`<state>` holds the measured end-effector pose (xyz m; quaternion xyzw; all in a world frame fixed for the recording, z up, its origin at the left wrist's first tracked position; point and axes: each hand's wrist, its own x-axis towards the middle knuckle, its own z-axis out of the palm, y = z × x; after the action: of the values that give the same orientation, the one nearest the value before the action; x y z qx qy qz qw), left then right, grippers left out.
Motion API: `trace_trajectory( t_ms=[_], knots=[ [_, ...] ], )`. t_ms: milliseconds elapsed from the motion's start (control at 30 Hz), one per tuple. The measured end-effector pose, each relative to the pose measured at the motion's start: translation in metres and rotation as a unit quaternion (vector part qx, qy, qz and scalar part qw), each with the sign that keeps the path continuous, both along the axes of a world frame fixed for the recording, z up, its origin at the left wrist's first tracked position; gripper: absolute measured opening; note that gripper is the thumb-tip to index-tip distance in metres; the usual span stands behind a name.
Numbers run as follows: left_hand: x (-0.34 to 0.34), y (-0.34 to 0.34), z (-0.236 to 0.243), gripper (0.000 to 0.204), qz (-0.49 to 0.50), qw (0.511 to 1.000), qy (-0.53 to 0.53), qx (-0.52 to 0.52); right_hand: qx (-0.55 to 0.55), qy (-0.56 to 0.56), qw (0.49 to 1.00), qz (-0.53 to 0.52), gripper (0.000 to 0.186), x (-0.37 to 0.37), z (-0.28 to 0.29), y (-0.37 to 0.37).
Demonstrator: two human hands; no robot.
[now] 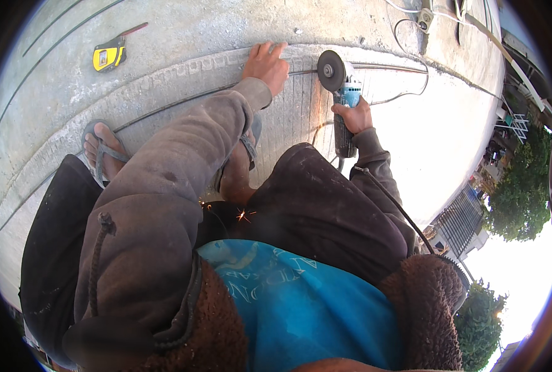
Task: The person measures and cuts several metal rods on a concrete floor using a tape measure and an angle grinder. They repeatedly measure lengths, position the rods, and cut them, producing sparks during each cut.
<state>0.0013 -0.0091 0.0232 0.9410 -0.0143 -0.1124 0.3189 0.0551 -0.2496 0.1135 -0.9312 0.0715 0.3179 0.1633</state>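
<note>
My right hand (pixel 354 116) is wrapped around the body of a blue-and-black angle grinder (pixel 344 133). Its dark cutting disc (pixel 330 70) stands at the upper end, close to a thin steel rod (pixel 303 72) on the concrete. My left hand (pixel 267 67) is closed over the rod, left of the disc; its palm and thumb are hidden from above. The rod runs leftward past my sandalled feet (pixel 104 149). Orange sparks (pixel 245 216) glow in front of my dark trousers.
A yellow-and-black tape measure (pixel 109 54) lies at the upper left, near more long rods (pixel 56 44). A socket block (pixel 424 20) with a black cable (pixel 427 77) sits at the upper right. The raised concrete strip (pixel 183 77) has a rough edge.
</note>
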Motion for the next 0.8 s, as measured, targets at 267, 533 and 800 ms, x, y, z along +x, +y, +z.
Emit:
trace_trajectory(
  t_ms=[267,533,800],
  knots=[
    [-0.001,-0.001,-0.001,0.012,0.007,1.0,-0.012,-0.002,-0.024,0.015,1.0,0.002,0.058,0.002,-0.002,-0.004],
    [-0.001,0.0,-0.001,0.012,0.008,1.0,-0.009,-0.003,-0.039,0.027,0.999,0.018,0.058,-0.001,-0.005,-0.014],
    [0.0,0.001,0.005,0.015,-0.001,1.0,0.004,0.001,-0.039,0.019,0.999,0.015,0.058,-0.001,-0.007,-0.016]
  ],
)
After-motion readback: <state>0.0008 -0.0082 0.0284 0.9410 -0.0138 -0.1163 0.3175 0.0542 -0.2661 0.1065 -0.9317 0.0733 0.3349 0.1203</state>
